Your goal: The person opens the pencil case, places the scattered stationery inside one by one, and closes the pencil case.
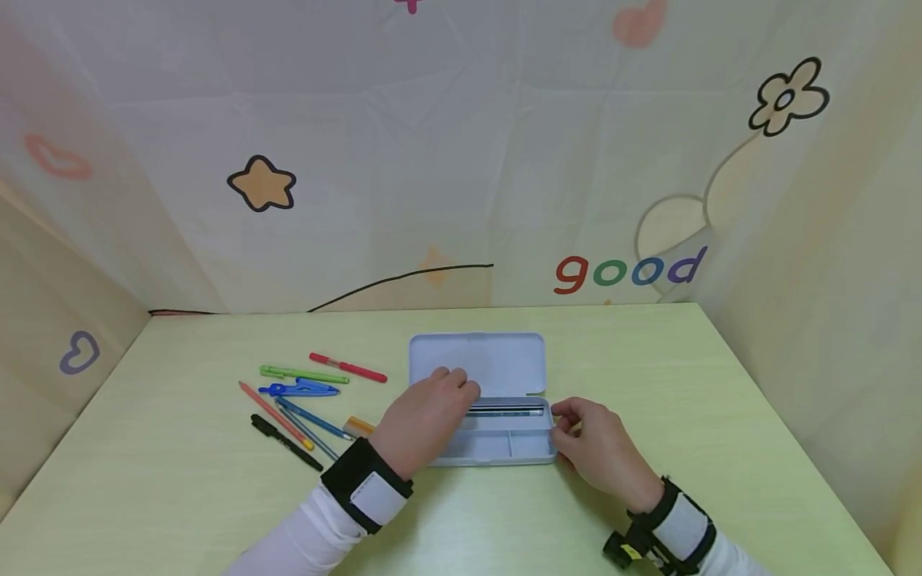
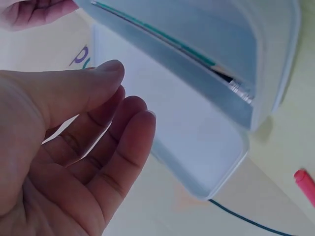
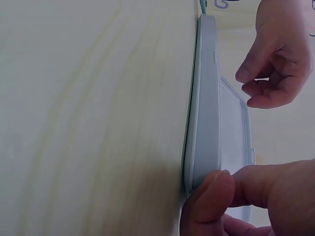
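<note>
A pale blue pencil case (image 1: 533, 442) lies with its lid (image 1: 504, 360) folded back, away from the person. Slim pencils (image 2: 162, 39), one green and one dark with a silvery end, lie in its long back compartment. My left hand (image 1: 430, 416) hovers above the case's left half. Its fingers (image 2: 133, 142) are bent loosely toward the thumb, with nothing between them. At the case's right end, my right hand (image 1: 598, 444) pinches the edge between thumb and fingers; in the right wrist view the thumb (image 3: 214, 194) presses the corner.
Left of the case lie a red pen (image 1: 349, 368), a green pen (image 1: 306, 374), a blue compass (image 1: 302, 388), an orange pencil (image 1: 274, 414), a black marker (image 1: 284, 440), blue pencils (image 1: 313, 418) and an orange eraser (image 1: 358, 426). A printed curtain (image 1: 432, 160) stands behind the table (image 1: 648, 360).
</note>
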